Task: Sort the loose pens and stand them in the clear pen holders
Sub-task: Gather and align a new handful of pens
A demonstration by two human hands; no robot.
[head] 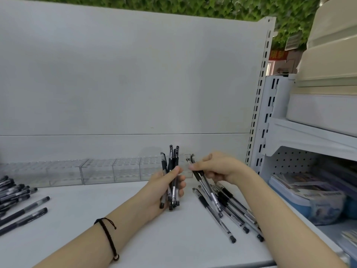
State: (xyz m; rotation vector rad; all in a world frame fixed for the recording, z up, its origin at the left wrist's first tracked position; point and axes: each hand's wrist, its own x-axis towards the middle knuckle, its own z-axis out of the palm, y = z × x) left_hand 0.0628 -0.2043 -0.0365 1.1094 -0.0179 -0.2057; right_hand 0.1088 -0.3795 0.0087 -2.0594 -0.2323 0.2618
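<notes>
Early days — the clear holders (96, 171) behind the hands look empty. The left hand (164, 188) grips a pen bundle (173, 163), the right hand (214, 167) pinches another pen (198, 176) — loose pens (225, 198) below it.

Left pen pile (13, 190): cut by frame edge. Clear pen holders (98, 171): blurred, cells indistinct. Pen bundle (172, 161): count unclear, middles covered by left hand (166, 187). Single pen (198, 176) in right hand (218, 167): lower end lost among loose pens (229, 211).

Left grip (166, 187) clasps a pen bundle (172, 163) upright; right grip (214, 168) pinches a pen (197, 176).
</notes>
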